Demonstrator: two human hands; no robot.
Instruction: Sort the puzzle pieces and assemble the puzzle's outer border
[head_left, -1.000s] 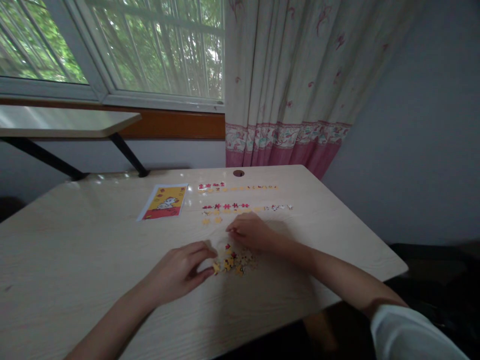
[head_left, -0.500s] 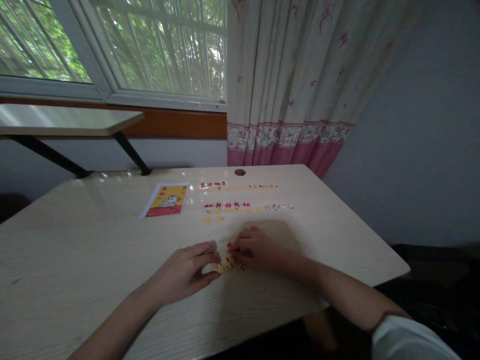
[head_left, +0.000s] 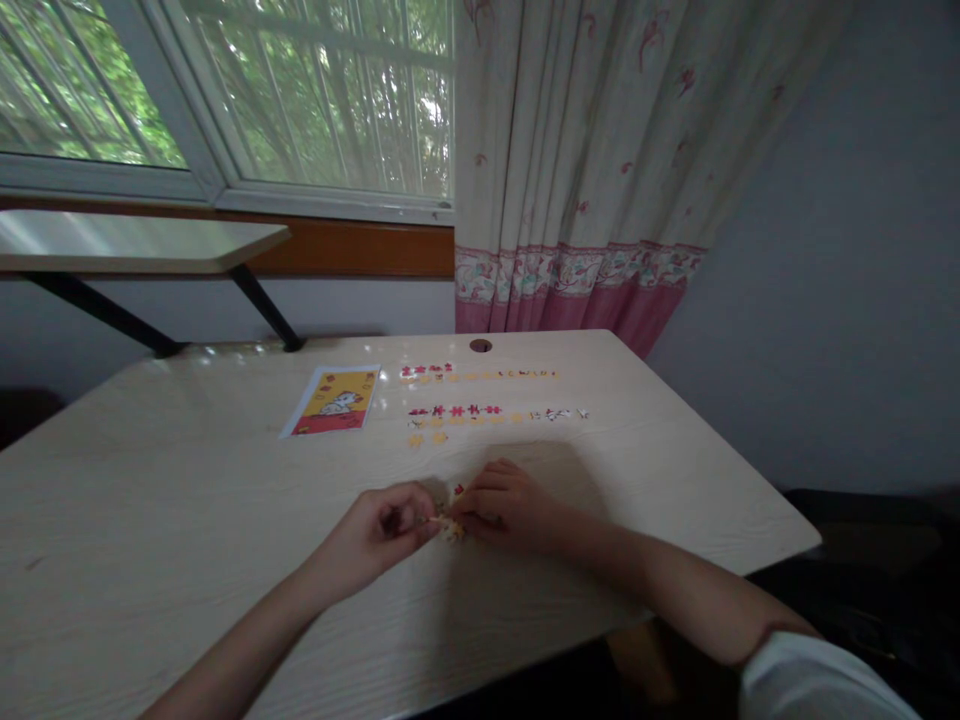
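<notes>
A piece (head_left: 433,520) is pinched in the left hand (head_left: 367,535). The pile (head_left: 451,531) is partly covered by the right hand (head_left: 510,508); whether anything is gripped there cannot be told.

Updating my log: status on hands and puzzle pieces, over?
Left hand pinches a piece. Right hand at loose pile, hiding some. Laid-out rows beyond.
</notes>
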